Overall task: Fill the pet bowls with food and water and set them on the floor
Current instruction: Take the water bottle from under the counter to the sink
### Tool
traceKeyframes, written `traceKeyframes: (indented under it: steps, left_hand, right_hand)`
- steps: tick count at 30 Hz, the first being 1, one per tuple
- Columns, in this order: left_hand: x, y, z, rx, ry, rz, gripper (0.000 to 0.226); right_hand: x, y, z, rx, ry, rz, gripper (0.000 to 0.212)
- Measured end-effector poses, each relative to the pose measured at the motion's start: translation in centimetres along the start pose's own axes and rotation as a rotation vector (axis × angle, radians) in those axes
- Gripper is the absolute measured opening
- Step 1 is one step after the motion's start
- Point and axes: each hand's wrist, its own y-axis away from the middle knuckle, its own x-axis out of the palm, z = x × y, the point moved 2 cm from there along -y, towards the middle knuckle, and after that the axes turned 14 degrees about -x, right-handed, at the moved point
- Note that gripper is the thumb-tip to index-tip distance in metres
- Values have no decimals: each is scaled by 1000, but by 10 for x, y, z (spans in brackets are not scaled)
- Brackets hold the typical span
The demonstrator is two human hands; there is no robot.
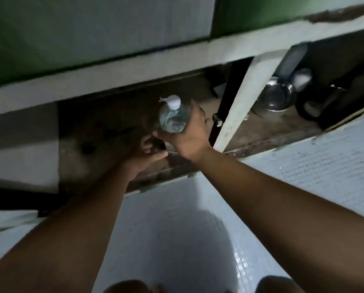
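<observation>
In the head view, the right hand (187,135) wraps round a clear water bottle (172,118), white cap on, at the mouth of a low cabinet (88,144). The left hand (148,152) sits just below the bottle's base, fingers curled; whether it grips anything cannot be told. A metal bowl (276,97) rests in the neighbouring compartment, beyond a white divider (236,106). No bowl appears filled or set on the tiled floor (303,170), so the task seems barely begun.

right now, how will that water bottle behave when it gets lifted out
The water bottle looks like thin clear plastic, so it may flex where the right hand grips it. Water shows inside, so probably hefty for its size. Its white cap seems on.
</observation>
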Motion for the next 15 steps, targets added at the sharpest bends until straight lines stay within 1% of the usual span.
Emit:
traceKeyframes:
  steps: [1,2,4,5,6,8,9,10,13,15]
  left_hand:
    - [2,-13,-1,22,23,19,85]
    - [3,-25,-1,44,19,16,92]
    - [1,-49,-3,92,24,32,111]
    - [2,-58,-4,100,32,69,114]
    - [5,-65,-7,100,25,100,108]
    - [10,-69,-15,90,-9,163,86]
    - [12,-68,-18,79,-34,186,81]
    - [15,-67,-20,66,-53,200,79]
    - [21,-61,-22,70,-94,243,84]
    - [27,-57,-23,97,-114,248,79]
  right_hand:
    - [2,-5,-10,-4,-32,2,121]
    - [5,-11,-19,-18,-78,4,114]
    - [7,-22,-32,-45,-164,13,84]
    - [8,-26,-36,-56,-197,25,71]
    - [8,-30,-39,-63,-218,37,65]
    - [8,-34,-43,-71,-262,66,62]
    - [7,-35,-45,-69,-290,71,61]
    - [6,-36,-49,-65,-314,78,62]
    - [5,-33,-52,-60,-343,100,73]
    - [9,-32,-52,-61,-343,100,77]
